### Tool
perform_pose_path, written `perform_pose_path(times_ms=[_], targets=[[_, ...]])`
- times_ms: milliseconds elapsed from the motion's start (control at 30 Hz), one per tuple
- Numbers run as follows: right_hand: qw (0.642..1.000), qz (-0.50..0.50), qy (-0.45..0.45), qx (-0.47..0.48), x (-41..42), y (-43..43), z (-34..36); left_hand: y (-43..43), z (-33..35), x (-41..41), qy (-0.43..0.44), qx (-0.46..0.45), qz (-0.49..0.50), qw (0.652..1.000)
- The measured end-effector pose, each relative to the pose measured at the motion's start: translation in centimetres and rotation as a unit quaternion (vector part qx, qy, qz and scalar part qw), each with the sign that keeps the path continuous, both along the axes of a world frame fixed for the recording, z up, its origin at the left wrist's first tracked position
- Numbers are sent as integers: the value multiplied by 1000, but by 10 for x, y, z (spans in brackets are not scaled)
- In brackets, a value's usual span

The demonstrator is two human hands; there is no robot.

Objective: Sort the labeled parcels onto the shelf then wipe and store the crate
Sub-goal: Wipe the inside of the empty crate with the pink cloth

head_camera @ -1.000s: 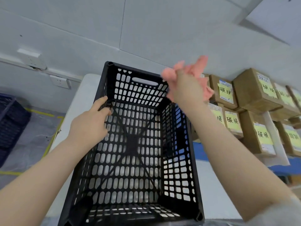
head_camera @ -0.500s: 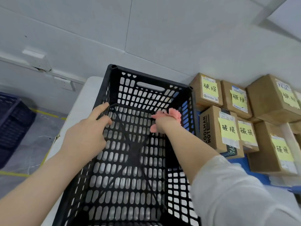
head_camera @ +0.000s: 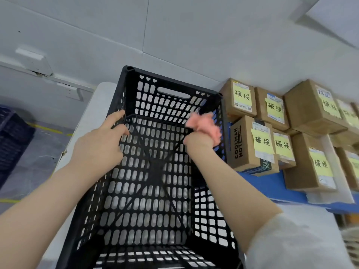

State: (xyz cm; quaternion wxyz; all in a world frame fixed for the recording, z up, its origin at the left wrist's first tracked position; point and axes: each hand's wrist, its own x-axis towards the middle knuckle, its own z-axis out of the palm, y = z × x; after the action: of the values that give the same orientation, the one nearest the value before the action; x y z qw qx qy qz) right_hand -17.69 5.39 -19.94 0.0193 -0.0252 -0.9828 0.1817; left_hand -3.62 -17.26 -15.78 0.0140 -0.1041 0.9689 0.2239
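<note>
**Wiping the inner wall of the crate**

The black perforated plastic crate (head_camera: 174, 84) stands open side up on a white table (head_camera: 103, 98), one short wall with a handle slot on the far side from the person. It holds nothing but the person's right hand and the cloth.

The left hand (head_camera: 99, 146) grips the rim of the crate's left wall near the far corner. Its forefinger is stretched along the rim and the thumb is bent onto the inner face; the remaining fingers are hidden behind the hand.

The right hand (head_camera: 196, 142) reaches inside the crate to its far right corner, fingers closed in a fist round a crumpled pink cloth (head_camera: 204, 125). The cloth lies against the right wall, just below the rim. A pale grey sleeve (head_camera: 291, 243) covers the upper part of this arm.

Just right of the crate, brown cardboard parcels (head_camera: 250, 152) are stacked on a blue shelf (head_camera: 272, 183). Each readable face carries a yellow handwritten label (head_camera: 262, 140); those farthest from the crate are blurred.

Well to the left of the crate, a dark blue lattice crate (head_camera: 11, 140) sits on the floor.
</note>
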Motion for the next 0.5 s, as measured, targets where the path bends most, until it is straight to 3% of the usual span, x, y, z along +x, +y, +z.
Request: perform_pose_path(times_ms=[67,133,200,233,300,367,433,500], targets=[[991,1,-133,-22,15,0,-30,1,0,0,1,-3,0,1000],[948,0,-317,44,31,-4,-39,1,1,0,-4,-9,3,1000],[918,-67,-385,63,35,-10,-22,2,3,0,-5,-8,3,1000],[918,-79,-369,123,27,-18,-9,2,4,1,-2,-6,2,1000],[952,-10,-274,139,30,-24,19,2,4,1,4,-3,0,1000],[977,54,-109,173,41,-25,49,2,3,1,10,-4,-5,1000],[977,138,54,156,51,-24,72,2,3,2,15,-7,-9,1000],[948,138,227,177,50,-19,81,3,3,2,13,-10,-9,1000]])
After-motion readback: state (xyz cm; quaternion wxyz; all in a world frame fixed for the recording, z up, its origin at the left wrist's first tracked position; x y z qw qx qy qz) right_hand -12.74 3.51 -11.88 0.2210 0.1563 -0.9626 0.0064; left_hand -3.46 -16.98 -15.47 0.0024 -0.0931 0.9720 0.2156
